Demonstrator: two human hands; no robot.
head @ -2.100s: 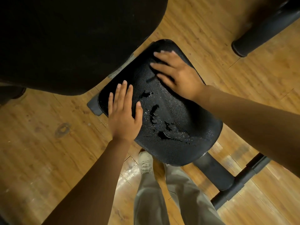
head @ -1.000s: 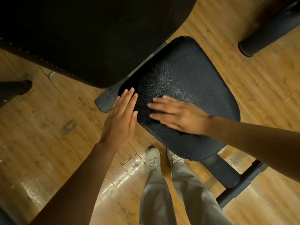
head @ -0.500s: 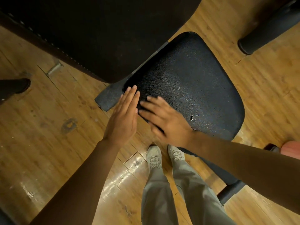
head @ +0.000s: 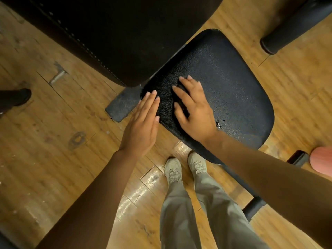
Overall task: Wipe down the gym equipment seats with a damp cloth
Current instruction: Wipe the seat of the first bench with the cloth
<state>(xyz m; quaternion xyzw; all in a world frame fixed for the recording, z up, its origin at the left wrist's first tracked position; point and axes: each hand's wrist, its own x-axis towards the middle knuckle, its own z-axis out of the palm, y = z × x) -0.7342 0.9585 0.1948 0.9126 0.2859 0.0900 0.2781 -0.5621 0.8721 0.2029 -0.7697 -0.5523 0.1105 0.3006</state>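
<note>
Head view: a black pebbled seat (head: 233,83) fills the centre toward 2 o'clock, above a worn wooden plank floor (head: 45,159) with glossy patches near 6 o'clock. The right hand (head: 193,110) lies flat on the seat's near-left part, fingers spread apart and straight. The left hand (head: 142,126) sits at the seat's 9 o'clock edge, fingers straight and together, tips touching the rim. No cloth shows under either hand. A small tear (head: 219,123) marks the seat just right of the right wrist. A large dark pad (head: 116,33) overhangs at 11 o'clock. Pale shoes (head: 173,170) stand at 6 o'clock.
</note>
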